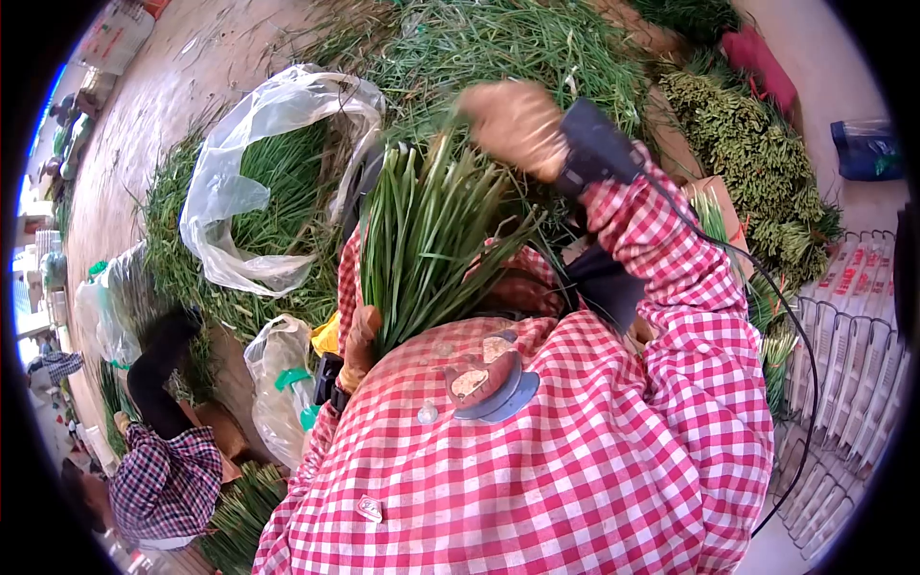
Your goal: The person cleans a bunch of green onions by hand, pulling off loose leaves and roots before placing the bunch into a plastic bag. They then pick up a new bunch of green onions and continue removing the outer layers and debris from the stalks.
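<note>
My left hand (359,347), in a brown glove, is closed around the lower side of a bunch of garlic chives (422,240) held against my chest. The bunch points away from me, with paler stalk ends at its top and long green leaves fanning to the right. Just beyond those pale ends, my right hand (513,125), also gloved, is raised and smeared by motion. Its fingers are too blurred to read, and whether it touches the stalks cannot be made out. A dark band (599,144) with a cable wraps the right wrist.
Loose green leaves (508,57) are heaped ahead. A clear plastic bag (216,206) lies open around more greens at left. Bundled greens (747,144) are stacked at right, above white wire-handled crates (834,374). A co-worker in a checked shirt (168,479) sits at lower left.
</note>
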Action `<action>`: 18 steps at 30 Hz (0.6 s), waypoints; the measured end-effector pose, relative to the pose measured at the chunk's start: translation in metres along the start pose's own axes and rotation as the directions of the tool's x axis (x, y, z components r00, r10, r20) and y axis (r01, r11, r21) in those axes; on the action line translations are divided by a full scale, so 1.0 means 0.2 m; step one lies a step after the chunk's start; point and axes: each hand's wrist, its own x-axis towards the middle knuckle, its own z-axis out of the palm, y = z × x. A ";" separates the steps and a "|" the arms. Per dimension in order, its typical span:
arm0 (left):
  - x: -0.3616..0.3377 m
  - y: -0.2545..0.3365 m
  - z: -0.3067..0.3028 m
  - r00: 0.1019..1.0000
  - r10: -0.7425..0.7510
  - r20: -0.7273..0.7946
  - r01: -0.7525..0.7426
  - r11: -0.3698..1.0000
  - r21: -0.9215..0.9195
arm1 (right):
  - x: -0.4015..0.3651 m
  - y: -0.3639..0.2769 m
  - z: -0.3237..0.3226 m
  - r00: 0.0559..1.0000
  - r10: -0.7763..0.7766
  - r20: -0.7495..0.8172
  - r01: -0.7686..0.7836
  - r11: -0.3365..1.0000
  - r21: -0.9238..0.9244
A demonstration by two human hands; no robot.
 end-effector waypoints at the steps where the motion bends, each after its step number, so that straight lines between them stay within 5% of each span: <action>1: 0.00 -0.01 -0.01 1.000 0.007 -0.005 -0.007 1.000 -0.016 | 0.03 0.14 -0.01 0.974 -0.063 -0.216 0.035 0.990 -0.135; 5: 0.05 -0.02 -0.04 0.999 0.035 -0.022 -0.036 0.997 -0.074 | -0.02 0.71 -0.19 0.752 -0.046 -0.657 -0.164 0.953 -0.255; 7: 0.05 -0.02 -0.05 0.999 0.039 -0.025 -0.041 0.995 -0.087 | -0.04 0.71 -0.22 0.799 0.044 -0.599 -0.266 0.921 -0.286; 9: 0.06 -0.02 -0.06 0.999 0.041 -0.019 -0.043 0.995 -0.086 | -0.16 0.52 -0.22 0.879 0.310 -0.363 -0.432 0.841 -0.327; 11: 0.06 -0.02 -0.06 0.999 0.038 -0.013 -0.039 0.996 -0.083 | -0.29 0.27 -0.16 0.934 0.060 -0.351 -0.170 0.942 -0.291; 13: 0.06 -0.01 -0.06 0.999 0.034 0.000 -0.034 0.997 -0.068 | -0.41 0.03 -0.03 0.851 -0.322 -0.415 0.279 0.946 -0.163; 16: 0.07 -0.01 -0.05 0.999 0.030 0.022 -0.029 0.998 -0.051 | -0.48 -0.10 0.05 0.962 -0.239 -0.133 0.261 0.948 0.183; 18: 0.06 -0.01 -0.05 0.999 0.027 0.032 -0.026 0.999 -0.045 | -0.48 -0.10 0.08 0.960 -0.231 -0.158 0.271 0.908 0.319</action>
